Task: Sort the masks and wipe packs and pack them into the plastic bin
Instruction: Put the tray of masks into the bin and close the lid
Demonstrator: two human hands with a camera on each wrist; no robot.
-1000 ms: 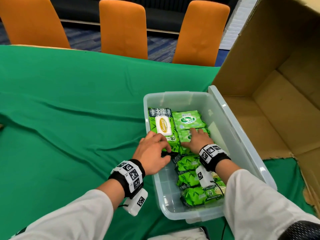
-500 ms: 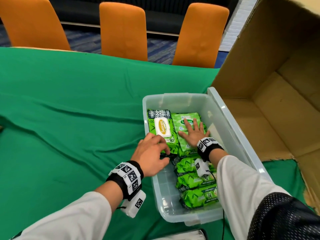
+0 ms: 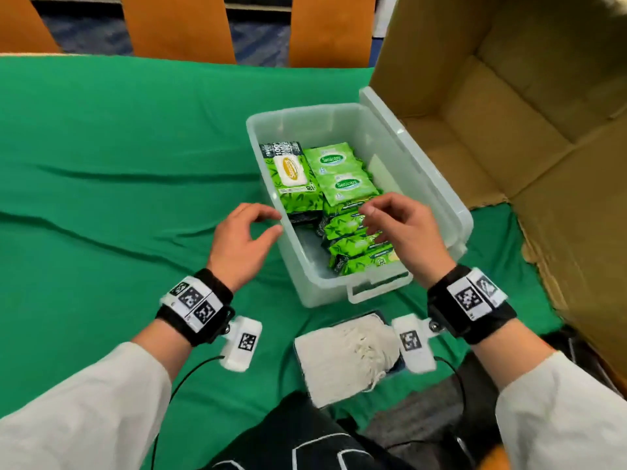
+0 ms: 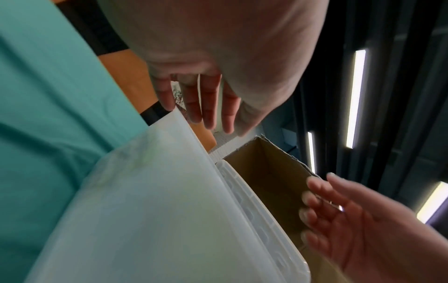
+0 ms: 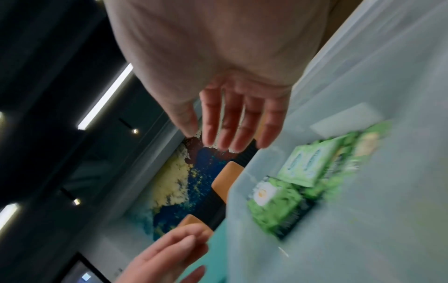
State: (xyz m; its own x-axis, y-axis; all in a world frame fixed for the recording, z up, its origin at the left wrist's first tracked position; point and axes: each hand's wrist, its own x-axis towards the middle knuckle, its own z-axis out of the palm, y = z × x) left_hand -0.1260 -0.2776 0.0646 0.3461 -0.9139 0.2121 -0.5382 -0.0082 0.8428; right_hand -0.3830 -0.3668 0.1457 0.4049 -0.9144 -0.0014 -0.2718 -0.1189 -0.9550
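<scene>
Sanicare wipe packs (image 3: 334, 173) in plastic bin (image 3: 431, 171) (hands empty).

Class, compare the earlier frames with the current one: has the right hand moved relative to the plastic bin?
Yes. The right hand has lifted off the wipe packs and drawn back toward the plastic bin's near end, now empty.
</scene>
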